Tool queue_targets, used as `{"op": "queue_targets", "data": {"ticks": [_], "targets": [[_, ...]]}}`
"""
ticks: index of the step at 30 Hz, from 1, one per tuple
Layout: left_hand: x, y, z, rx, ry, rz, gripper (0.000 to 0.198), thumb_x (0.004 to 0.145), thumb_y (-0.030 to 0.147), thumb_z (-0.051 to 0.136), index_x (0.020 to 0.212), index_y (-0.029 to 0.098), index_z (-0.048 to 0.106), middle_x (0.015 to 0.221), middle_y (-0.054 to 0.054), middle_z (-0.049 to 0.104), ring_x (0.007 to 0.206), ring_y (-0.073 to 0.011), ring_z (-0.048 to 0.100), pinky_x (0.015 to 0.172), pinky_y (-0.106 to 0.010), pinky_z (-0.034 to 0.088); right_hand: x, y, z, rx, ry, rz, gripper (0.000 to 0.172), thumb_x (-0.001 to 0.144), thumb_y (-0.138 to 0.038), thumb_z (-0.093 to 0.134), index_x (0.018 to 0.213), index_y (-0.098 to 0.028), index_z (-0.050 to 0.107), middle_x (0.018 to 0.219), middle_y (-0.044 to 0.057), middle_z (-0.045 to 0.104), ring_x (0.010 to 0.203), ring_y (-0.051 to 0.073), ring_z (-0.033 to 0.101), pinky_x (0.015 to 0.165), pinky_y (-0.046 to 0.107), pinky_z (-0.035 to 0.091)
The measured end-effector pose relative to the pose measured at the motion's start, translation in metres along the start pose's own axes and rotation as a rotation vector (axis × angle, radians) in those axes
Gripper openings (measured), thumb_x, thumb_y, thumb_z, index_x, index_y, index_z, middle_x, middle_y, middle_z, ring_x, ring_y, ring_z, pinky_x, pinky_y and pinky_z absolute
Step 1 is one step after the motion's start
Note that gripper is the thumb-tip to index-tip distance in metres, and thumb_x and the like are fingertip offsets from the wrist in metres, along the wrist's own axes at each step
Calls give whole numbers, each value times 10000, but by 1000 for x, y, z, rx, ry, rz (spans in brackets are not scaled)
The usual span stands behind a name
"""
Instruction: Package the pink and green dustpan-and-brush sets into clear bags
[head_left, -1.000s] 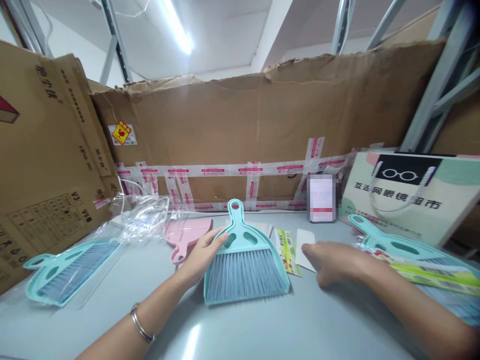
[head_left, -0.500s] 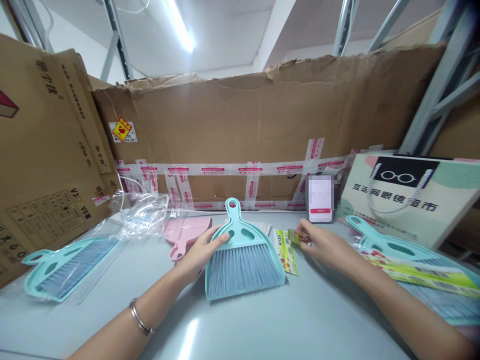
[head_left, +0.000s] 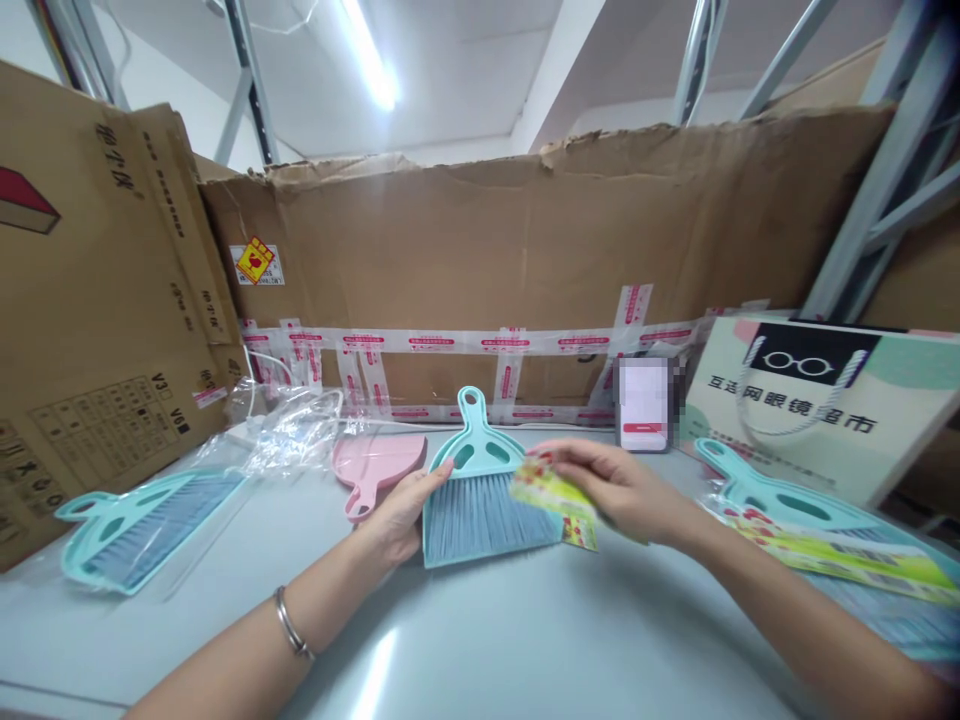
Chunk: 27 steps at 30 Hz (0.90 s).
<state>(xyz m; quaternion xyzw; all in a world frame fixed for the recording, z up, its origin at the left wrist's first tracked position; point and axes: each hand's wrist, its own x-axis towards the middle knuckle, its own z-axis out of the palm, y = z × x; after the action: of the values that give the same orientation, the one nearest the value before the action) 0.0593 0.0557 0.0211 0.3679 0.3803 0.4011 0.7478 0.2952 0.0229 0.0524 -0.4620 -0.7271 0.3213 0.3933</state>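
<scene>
My left hand (head_left: 405, 510) grips the left edge of a turquoise dustpan and brush set (head_left: 484, 515), its grey-blue bristles facing me and its looped handle pointing away. In my right hand (head_left: 622, 485) is a yellow-green printed paper strip (head_left: 551, 488) with red patterns, pinched between thumb and fingers and held over the set's right side. A similar strip (head_left: 580, 534) lies on the table, partly hidden behind the set and the held strip. Left of the set rests a small pink dustpan (head_left: 386, 460), near my left fingers.
A bagged turquoise dustpan and brush (head_left: 142, 530) lies at left, beside crumpled clear plastic (head_left: 292, 430). At right another set (head_left: 780, 500) carries yellow-green strips (head_left: 855, 555). A phone (head_left: 643, 400) and a printed gift bag (head_left: 817, 400) stand before the cardboard wall (head_left: 480, 240).
My right hand has lifted a strip off the table and brought it left, over the set. My left hand has closed further on the set's edge, and the set has shifted slightly away from me.
</scene>
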Motion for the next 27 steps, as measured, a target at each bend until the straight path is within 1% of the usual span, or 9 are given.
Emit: {"op": "queue_targets", "data": {"ticks": [2, 4, 6, 9, 17, 19, 23, 25, 27], "targets": [[1, -2, 0, -30, -53, 15, 367, 685, 409, 698, 899, 116, 639, 892, -126, 701, 872, -254, 653, 856, -383, 476, 3, -7, 17, -167, -115, -53, 231, 828, -323, 453, 1014, -212, 535, 723, 0, 610, 665, 145, 535, 631, 267, 408], [2, -4, 1, -44, -95, 22, 402, 681, 420, 700, 926, 107, 638, 904, -138, 700, 892, -274, 649, 880, -413, 464, 9, -11, 32, -286, -132, -105, 152, 822, -227, 444, 960, -207, 503, 656, -26, 576, 601, 128, 497, 602, 253, 377], [1, -4, 1, -43, -109, 31, 424, 657, 419, 720, 923, 100, 637, 888, -141, 702, 895, -284, 648, 892, -425, 456, 16, -11, 42, -332, -110, -138, 62, 815, -183, 445, 845, -206, 493, 672, -23, 582, 617, 123, 508, 609, 247, 367], [-1, -3, 3, -21, -95, 55, 427, 617, 406, 753, 889, 101, 630, 842, -133, 705, 875, -285, 653, 880, -424, 461, 24, -9, 50, -344, -76, -166, 81, 812, -160, 458, 749, -204, 481, 717, -7, 599, 662, 128, 528, 623, 247, 369], [-3, -3, 5, 94, -83, 101, 422, 540, 195, 798, 906, 112, 605, 802, -93, 707, 712, -206, 666, 746, -333, 509, 27, 1, 62, -462, 15, -293, 95, 805, -139, 504, 730, -197, 500, 742, 27, 583, 748, 170, 498, 681, 298, 395], [-2, -3, 4, 103, -89, 110, 438, 537, 164, 789, 927, 110, 598, 828, -104, 707, 740, -224, 669, 749, -349, 516, 25, 1, 61, -457, 118, -326, 21, 803, -190, 534, 813, -202, 519, 843, 50, 582, 841, 197, 503, 751, 340, 402], [-4, 2, 4, 71, -89, 132, 475, 554, 186, 774, 981, 103, 583, 929, -150, 695, 830, -288, 665, 783, -425, 517, 15, 5, 48, -333, 638, -339, 383, 734, -371, 618, 1041, -218, 447, 1106, 103, 459, 1089, 257, 426, 905, 418, 351], [-5, 5, 4, 66, -40, 145, 482, 558, 188, 769, 992, 96, 580, 938, -160, 693, 857, -302, 660, 794, -434, 517, 9, 13, 43, -147, 843, -210, 470, 703, -429, 626, 1060, -229, 392, 1132, 96, 424, 1089, 242, 432, 884, 387, 376], [-7, 8, 5, 54, 15, 158, 482, 560, 183, 766, 996, 97, 579, 927, -153, 697, 874, -299, 658, 807, -422, 519, 3, 20, 44, 131, 913, -5, 510, 680, -470, 632, 1050, -248, 361, 1152, 77, 425, 1059, 214, 463, 841, 342, 411]]}}
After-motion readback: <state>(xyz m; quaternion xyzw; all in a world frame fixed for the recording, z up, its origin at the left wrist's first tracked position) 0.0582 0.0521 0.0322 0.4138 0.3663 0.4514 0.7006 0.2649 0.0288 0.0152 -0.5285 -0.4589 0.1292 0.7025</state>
